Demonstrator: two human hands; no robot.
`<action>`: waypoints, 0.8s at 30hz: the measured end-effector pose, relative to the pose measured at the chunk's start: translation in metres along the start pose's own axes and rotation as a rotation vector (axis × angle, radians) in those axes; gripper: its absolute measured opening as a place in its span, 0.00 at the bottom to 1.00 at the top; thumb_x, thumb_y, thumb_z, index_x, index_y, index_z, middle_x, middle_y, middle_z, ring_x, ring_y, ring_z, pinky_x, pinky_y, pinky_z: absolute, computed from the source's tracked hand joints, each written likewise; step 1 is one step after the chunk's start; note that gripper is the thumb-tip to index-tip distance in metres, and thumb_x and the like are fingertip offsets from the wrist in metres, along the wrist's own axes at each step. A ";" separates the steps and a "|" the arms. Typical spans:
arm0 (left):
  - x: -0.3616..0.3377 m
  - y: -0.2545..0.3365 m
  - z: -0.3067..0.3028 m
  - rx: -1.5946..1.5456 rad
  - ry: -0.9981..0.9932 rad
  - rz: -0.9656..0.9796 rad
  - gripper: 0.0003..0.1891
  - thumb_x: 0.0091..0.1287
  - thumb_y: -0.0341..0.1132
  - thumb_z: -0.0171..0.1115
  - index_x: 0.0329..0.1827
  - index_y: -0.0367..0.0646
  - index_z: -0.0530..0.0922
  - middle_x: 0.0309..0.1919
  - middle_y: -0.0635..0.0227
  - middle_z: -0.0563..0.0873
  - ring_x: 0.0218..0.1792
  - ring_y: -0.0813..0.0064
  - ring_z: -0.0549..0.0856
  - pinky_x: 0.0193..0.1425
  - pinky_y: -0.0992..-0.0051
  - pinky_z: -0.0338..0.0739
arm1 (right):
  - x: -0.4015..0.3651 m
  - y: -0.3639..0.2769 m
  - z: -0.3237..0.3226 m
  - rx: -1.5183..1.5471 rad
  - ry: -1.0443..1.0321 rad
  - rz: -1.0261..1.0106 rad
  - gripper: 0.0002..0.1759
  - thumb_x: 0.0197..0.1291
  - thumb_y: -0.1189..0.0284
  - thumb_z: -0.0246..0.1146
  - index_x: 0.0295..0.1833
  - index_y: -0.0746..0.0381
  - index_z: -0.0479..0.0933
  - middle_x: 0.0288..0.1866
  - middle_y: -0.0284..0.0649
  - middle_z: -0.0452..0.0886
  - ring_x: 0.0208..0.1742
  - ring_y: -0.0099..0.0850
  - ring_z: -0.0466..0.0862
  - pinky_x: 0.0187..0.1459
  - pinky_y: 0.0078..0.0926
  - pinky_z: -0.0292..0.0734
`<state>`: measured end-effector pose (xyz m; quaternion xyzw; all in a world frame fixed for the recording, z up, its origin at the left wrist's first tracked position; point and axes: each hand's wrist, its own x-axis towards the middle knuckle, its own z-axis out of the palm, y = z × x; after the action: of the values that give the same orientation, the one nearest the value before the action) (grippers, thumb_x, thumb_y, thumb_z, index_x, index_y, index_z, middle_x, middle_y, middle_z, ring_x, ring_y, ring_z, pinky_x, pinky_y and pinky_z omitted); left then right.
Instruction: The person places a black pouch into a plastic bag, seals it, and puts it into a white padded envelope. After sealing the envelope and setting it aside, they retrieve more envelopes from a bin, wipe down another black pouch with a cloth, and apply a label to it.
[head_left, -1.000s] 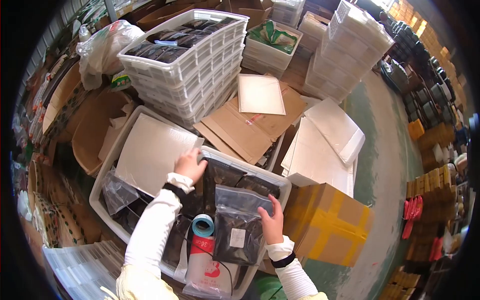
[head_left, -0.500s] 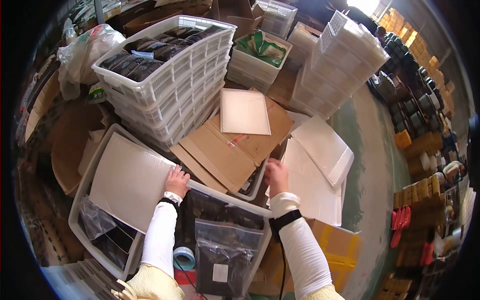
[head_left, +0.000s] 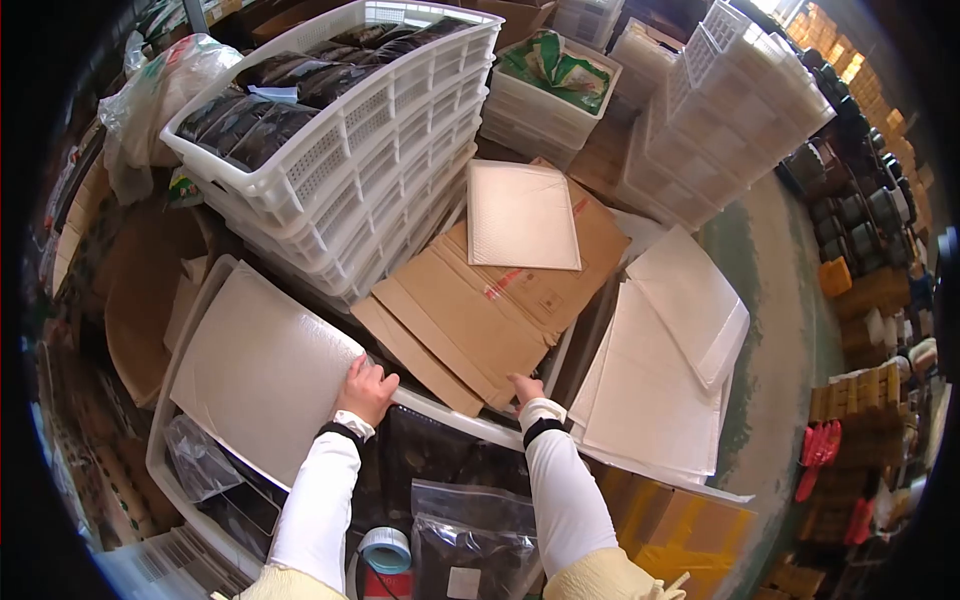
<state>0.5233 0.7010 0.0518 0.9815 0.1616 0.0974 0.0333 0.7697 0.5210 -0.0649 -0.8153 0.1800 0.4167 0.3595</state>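
My left hand (head_left: 367,391) is closed, its fingers curled at the right corner of a large white padded envelope (head_left: 265,370); the white crate's rim (head_left: 455,417) runs just beside it, and which of the two it grips is hidden. The envelope lies slanted across that crate. My right hand (head_left: 527,393) is closed at the lower right edge of a flattened brown cardboard box (head_left: 465,320), fingertips partly hidden. On the cardboard rests a smaller white padded envelope (head_left: 522,215). Inside the near crate are a clear zip bag with dark contents (head_left: 470,540) and a blue tape roll (head_left: 384,550).
Stacked white crates (head_left: 330,170) with dark packets rise at the back left. More padded envelopes (head_left: 650,390) lie to the right, above a carton with yellow tape (head_left: 680,520). Clear bins (head_left: 715,120) stand behind; green floor (head_left: 755,310) runs along the right.
My right hand has moved left and down to the cardboard's edge. My left hand's fingers have curled more at the envelope's corner. The view has shifted slightly.
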 end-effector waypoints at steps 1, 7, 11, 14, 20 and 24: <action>0.001 -0.001 0.000 0.005 -0.002 0.001 0.14 0.42 0.33 0.69 0.27 0.50 0.71 0.25 0.68 0.73 0.34 0.67 0.79 0.62 0.62 0.64 | 0.008 0.001 0.004 0.000 0.020 0.022 0.33 0.52 0.58 0.62 0.61 0.61 0.65 0.57 0.46 0.70 0.42 0.40 0.75 0.36 0.40 0.72; 0.000 0.001 0.004 -0.002 0.074 -0.007 0.04 0.51 0.29 0.57 0.23 0.50 0.71 0.22 0.67 0.72 0.31 0.67 0.78 0.60 0.62 0.66 | -0.036 -0.038 -0.015 0.045 -0.141 0.063 0.17 0.57 0.63 0.58 0.49 0.61 0.71 0.31 0.40 0.76 0.20 0.29 0.72 0.22 0.33 0.66; 0.000 0.000 0.003 -0.001 0.066 -0.003 0.04 0.52 0.30 0.57 0.23 0.50 0.71 0.22 0.68 0.72 0.31 0.67 0.78 0.61 0.62 0.66 | 0.048 -0.003 -0.013 -0.395 -0.039 -0.024 0.13 0.55 0.70 0.56 0.42 0.64 0.78 0.33 0.44 0.80 0.28 0.35 0.80 0.27 0.34 0.73; 0.002 0.002 0.000 -0.017 0.061 -0.017 0.04 0.53 0.30 0.57 0.23 0.50 0.71 0.21 0.69 0.71 0.30 0.69 0.78 0.61 0.62 0.66 | 0.071 0.016 -0.039 -0.832 -0.031 -0.007 0.17 0.52 0.69 0.58 0.47 0.63 0.78 0.39 0.45 0.82 0.37 0.38 0.83 0.34 0.34 0.78; 0.001 0.002 0.000 0.017 0.071 -0.016 0.04 0.54 0.31 0.56 0.24 0.51 0.72 0.21 0.70 0.71 0.30 0.71 0.78 0.61 0.63 0.66 | -0.017 -0.034 -0.066 -1.117 0.162 -0.276 0.17 0.51 0.64 0.58 0.44 0.61 0.81 0.47 0.46 0.81 0.49 0.45 0.81 0.48 0.40 0.77; 0.002 0.001 0.000 0.025 0.058 -0.018 0.02 0.54 0.31 0.56 0.25 0.51 0.73 0.22 0.70 0.72 0.30 0.72 0.78 0.60 0.63 0.66 | -0.058 -0.112 -0.036 -0.868 0.219 -0.554 0.16 0.55 0.67 0.55 0.47 0.63 0.78 0.45 0.55 0.79 0.48 0.49 0.79 0.48 0.43 0.75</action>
<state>0.5258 0.7008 0.0522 0.9771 0.1723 0.1234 0.0171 0.8214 0.5702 0.0449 -0.9449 -0.1949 0.2548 0.0645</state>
